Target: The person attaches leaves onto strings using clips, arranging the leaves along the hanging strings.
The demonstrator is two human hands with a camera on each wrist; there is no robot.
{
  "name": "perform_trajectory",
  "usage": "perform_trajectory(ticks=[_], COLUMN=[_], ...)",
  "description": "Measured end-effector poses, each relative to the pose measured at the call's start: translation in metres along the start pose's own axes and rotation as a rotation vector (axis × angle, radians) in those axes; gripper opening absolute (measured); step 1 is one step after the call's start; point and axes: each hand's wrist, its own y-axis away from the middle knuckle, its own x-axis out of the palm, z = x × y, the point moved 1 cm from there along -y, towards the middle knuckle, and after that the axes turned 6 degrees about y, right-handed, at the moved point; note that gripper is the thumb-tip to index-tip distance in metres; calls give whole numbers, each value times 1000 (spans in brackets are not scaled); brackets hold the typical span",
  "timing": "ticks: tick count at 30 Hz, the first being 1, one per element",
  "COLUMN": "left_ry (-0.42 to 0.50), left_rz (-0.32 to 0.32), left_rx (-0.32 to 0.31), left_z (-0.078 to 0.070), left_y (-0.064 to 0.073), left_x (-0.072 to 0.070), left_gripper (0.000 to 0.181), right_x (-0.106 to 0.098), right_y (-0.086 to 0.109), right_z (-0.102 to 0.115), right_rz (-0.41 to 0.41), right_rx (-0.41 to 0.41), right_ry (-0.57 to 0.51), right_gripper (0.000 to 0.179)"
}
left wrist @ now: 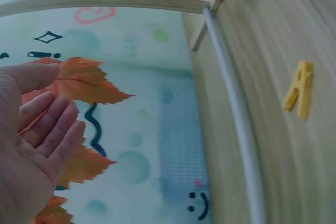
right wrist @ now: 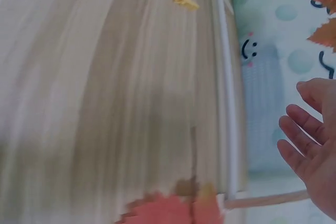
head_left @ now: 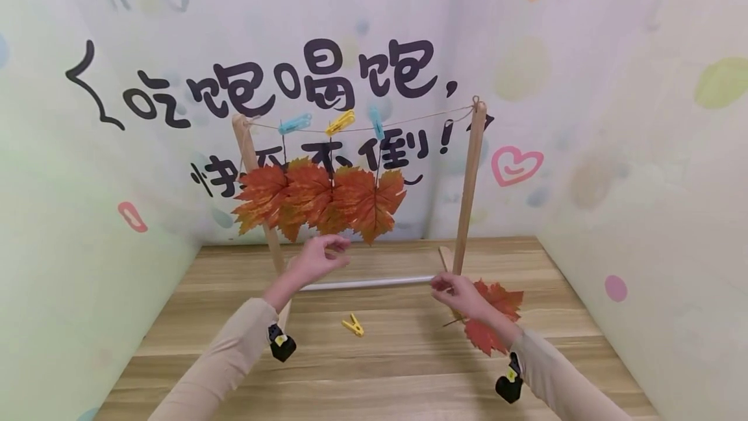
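Observation:
Three orange maple leaves (head_left: 374,203) hang in a row from a string (head_left: 421,121), each stem under a clothespin: two blue, one a yellow clothespin (head_left: 340,123). My left hand (head_left: 320,258) is just below the hanging leaves, fingers loosely bent and holding nothing; in the left wrist view its palm (left wrist: 26,177) shows in front of them. My right hand (head_left: 461,294) hovers by the right post, also holding nothing, its fingers relaxed in the right wrist view. A loose red-orange leaf (head_left: 487,333) lies on the table under my right wrist, partly hidden. Another yellow clothespin (head_left: 353,325) lies between my arms.
Two wooden posts (head_left: 469,193) hold the string, one at each side. A white rod (head_left: 374,282) joins them low down, near the tabletop (head_left: 397,375). A printed backdrop (head_left: 584,51) stands behind, with walls at both sides.

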Motion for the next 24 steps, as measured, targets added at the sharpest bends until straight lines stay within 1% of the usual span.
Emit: perform_trajectory(ticks=[2,5,7,8,9,11,14,15,16,21,24], left_ry=[2,1,-6,-3,-3,1,15,13,12,-15,-35], left_rz=[11,36,48,52,50,45,28,12,-3,-90,-93], left_rx=[-7,-16,-31,-42,-58,-63,-80,-87,-93,-169,-180], left_z=[8,16,19,16,18,22,28,35,37,48,59], left_y=[3,7,8,10,11,12,14,14,15,17,20], left_x=[6,14,18,19,21,23,26,26,26,23,24], left_gripper=[30,30,30,30,31,32,33,33,32,30,30], right_x=[5,14,21,24,26,30,33,34,34,36,36], right_y=[8,21,28,31,34,38,43,44,45,49,51], right_z=[-9,-19,-24,-25,-25,-27,-31,-32,-35,-43,-46], right_rz=[-5,1,12,16,16,13,11,9,10,-9,-37], right_rx=[-21,-57,-70,-72,-74,-71,-66,-65,-58,-46,-51], right_ry=[39,124,170,189,202,206,243,256,268,323,365], right_gripper=[18,18,18,18,19,21,23,24,25,26,24])
